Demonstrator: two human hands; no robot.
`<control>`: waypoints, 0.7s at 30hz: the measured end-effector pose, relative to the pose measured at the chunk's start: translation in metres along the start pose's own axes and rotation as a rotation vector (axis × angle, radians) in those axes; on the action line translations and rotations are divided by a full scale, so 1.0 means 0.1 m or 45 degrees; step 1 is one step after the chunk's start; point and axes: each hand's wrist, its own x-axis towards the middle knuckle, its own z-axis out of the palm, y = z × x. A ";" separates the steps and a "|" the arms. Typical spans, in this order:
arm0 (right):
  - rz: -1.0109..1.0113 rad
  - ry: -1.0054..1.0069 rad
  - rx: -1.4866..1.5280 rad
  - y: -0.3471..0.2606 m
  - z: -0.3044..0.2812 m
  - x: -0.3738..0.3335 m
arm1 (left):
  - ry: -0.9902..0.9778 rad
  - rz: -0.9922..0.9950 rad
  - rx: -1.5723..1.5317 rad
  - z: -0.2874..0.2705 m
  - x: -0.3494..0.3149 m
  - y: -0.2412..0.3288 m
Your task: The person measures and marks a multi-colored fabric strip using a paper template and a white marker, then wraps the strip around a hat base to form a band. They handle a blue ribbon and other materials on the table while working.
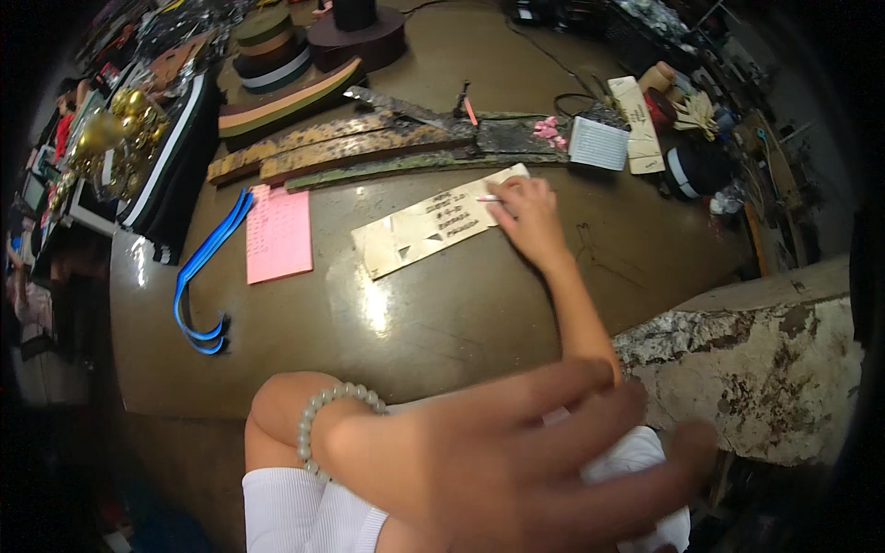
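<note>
A long tan card strip (406,241) with dark handwriting and small dark triangular marks lies slanted across the brown table. My right hand (527,214) rests at its far right end, the fingers closed around a slim white pen (488,198) with a reddish tip. Close to the camera, my left hand (516,452) stretches to the right across my lap, blurred, with its fingers spread and nothing seen in them. A beaded bracelet (313,415) circles the left wrist. Left of the card lie a pink written sheet (280,238) and several bent blue straps (195,267).
Worn wooden strips (359,147) lie across the table beyond the card. Rolls of coloured webbing (267,51) stand farther back. A white notepad (599,143), another tan card (636,124) and a black roll (691,170) sit at the right. Gold round pieces (129,120) are heaped left.
</note>
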 end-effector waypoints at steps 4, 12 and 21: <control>0.050 -0.060 -0.006 -0.05 0.09 -0.08 | -0.150 -0.160 -0.121 -0.06 -0.01 0.07; 0.489 0.396 -0.020 0.22 -0.03 -0.04 | -0.568 -0.633 0.695 0.09 -0.83 -1.31; 0.389 -0.234 0.490 0.16 -0.51 0.02 | -0.688 -0.894 0.335 0.02 -1.27 -1.51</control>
